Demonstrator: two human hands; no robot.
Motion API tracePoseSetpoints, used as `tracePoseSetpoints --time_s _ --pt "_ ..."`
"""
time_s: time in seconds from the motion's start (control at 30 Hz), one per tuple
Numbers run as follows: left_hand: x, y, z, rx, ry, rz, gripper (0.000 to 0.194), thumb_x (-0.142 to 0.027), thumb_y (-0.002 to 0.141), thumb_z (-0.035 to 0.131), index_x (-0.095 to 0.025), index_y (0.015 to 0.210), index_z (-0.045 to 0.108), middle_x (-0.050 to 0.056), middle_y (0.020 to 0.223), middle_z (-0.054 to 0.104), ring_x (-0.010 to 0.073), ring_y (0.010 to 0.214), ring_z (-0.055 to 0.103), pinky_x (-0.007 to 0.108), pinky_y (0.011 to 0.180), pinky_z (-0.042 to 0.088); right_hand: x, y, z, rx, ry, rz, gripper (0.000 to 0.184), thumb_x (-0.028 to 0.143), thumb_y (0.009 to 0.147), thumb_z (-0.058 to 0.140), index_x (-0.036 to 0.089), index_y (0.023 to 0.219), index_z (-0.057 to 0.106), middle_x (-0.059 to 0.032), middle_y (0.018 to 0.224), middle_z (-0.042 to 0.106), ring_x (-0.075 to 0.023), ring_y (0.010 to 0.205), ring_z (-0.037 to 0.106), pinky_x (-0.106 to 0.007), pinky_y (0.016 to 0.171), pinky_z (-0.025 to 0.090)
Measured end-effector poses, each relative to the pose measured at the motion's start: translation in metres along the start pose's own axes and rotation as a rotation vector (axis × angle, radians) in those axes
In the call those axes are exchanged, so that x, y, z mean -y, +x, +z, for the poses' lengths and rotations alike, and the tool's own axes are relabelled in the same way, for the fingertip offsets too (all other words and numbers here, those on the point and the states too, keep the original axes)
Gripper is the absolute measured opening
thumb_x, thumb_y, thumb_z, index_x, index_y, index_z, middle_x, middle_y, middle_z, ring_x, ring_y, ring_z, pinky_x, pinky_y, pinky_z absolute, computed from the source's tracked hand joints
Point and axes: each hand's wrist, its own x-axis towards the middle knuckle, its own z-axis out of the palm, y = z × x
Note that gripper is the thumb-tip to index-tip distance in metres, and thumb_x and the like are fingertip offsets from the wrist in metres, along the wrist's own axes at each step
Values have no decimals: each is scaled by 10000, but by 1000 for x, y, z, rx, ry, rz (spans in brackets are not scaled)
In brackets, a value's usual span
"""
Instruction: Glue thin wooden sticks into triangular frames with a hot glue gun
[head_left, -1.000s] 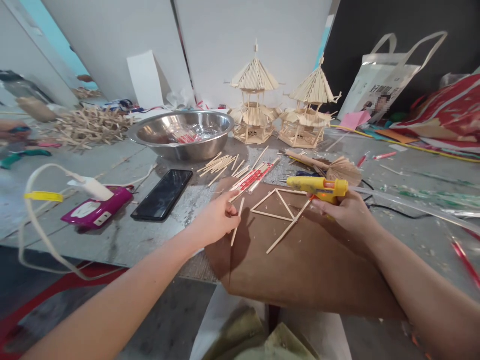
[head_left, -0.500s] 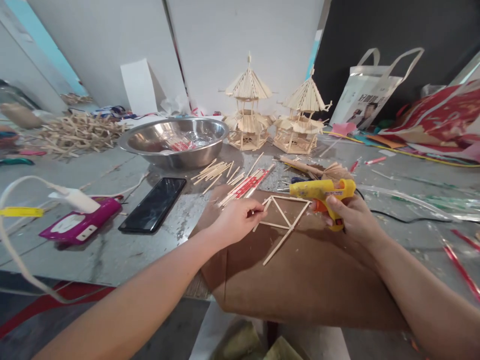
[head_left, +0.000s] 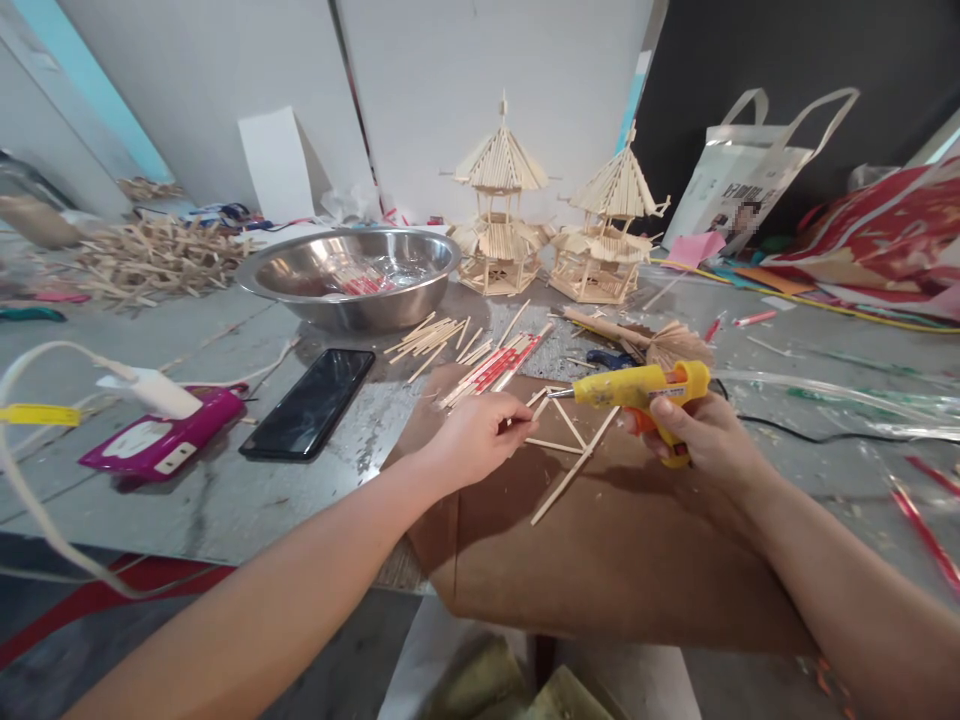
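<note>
A yellow glue gun (head_left: 637, 386) is gripped in my right hand (head_left: 701, 435), its metal nozzle pointing left at the upper corner of a flat frame of thin wooden sticks (head_left: 562, 447). Whether the nozzle touches the wood I cannot tell. My left hand (head_left: 484, 437) has thumb and fingers pinched on a wooden stick (head_left: 538, 408) at the frame's left side; the fingers hide part of it. Beneath the frame lies a brown board (head_left: 600, 570). One longer stick of the frame sticks out toward me.
Loose sticks (head_left: 427, 338) and red-wrapped sticks (head_left: 506, 362) lie beyond my left hand. Behind them stand a metal basin (head_left: 337, 305) and two stick pagodas (head_left: 499, 245) (head_left: 604, 255). A phone (head_left: 307, 405) and purple power strip (head_left: 169, 435) are left; a black cord (head_left: 795, 437) runs right.
My right hand has brought the glue gun a little left and down, so its nozzle is now at the frame's upper corner. My left hand keeps its pinch in nearly the same place.
</note>
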Motion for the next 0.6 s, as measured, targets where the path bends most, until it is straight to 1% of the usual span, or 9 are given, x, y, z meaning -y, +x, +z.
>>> tracePoseSetpoints --time_s 0.1,0.33,0.6 --pt "1 0 1 -13 -1 10 172 -231 748 463 -142 672 589 -8 590 561 62 535 463 180 527 349 0 0 0 4 -4 9 292 457 682 529 168 728 517 -8 605 544 -57 379 383 -209 357 283" --pt "3 -1 2 -37 -22 38 154 -213 741 471 -143 677 593 -7 583 557 64 532 461 180 529 344 -1 0 0 -19 -25 3 323 478 662 538 157 690 519 -14 598 548 -55 363 380 -208 337 282" --pt "2 0 1 -26 -32 -8 156 -223 736 474 -151 662 591 -1 575 553 72 529 456 186 527 334 -3 1 -1 -23 -18 -23 306 456 670 540 150 661 519 -14 577 544 -54 355 381 -205 335 275"
